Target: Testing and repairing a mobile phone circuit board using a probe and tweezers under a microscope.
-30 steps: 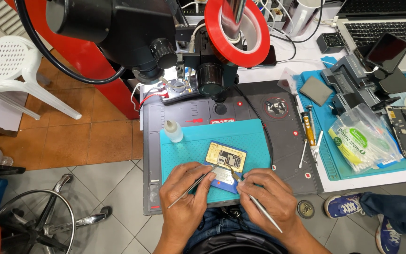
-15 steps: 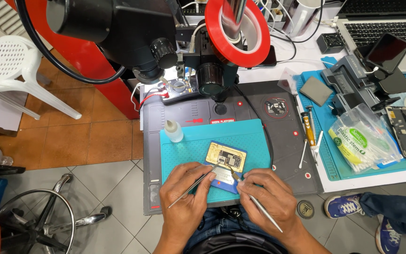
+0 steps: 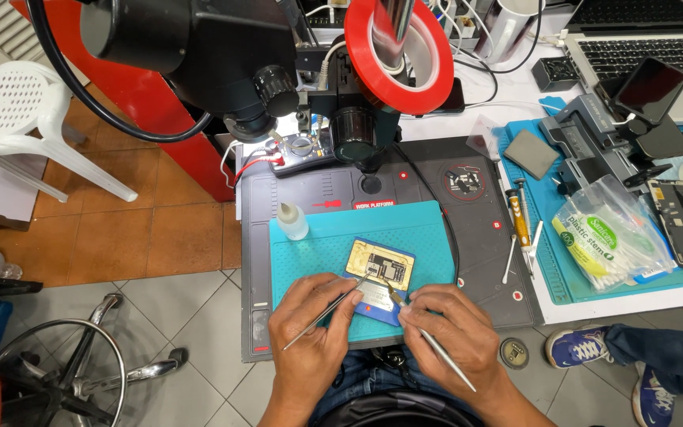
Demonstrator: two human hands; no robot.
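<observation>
A small gold-coloured circuit board (image 3: 379,267) lies in a blue holder (image 3: 376,304) on a teal mat (image 3: 333,241). My left hand (image 3: 310,328) grips thin metal tweezers (image 3: 327,311), whose tips touch the board's near left edge. My right hand (image 3: 454,334) holds a slim metal probe (image 3: 428,336) like a pen, its tip at the board's near right corner. Both hands rest on the mat's front edge.
A black microscope head (image 3: 223,47) and a red tape ring (image 3: 395,55) hang over the dark work platform (image 3: 484,245). A small clear bottle (image 3: 292,221) stands left of the board. Screwdrivers (image 3: 520,221), a cotton-swab bag (image 3: 614,237), phones and a laptop lie right.
</observation>
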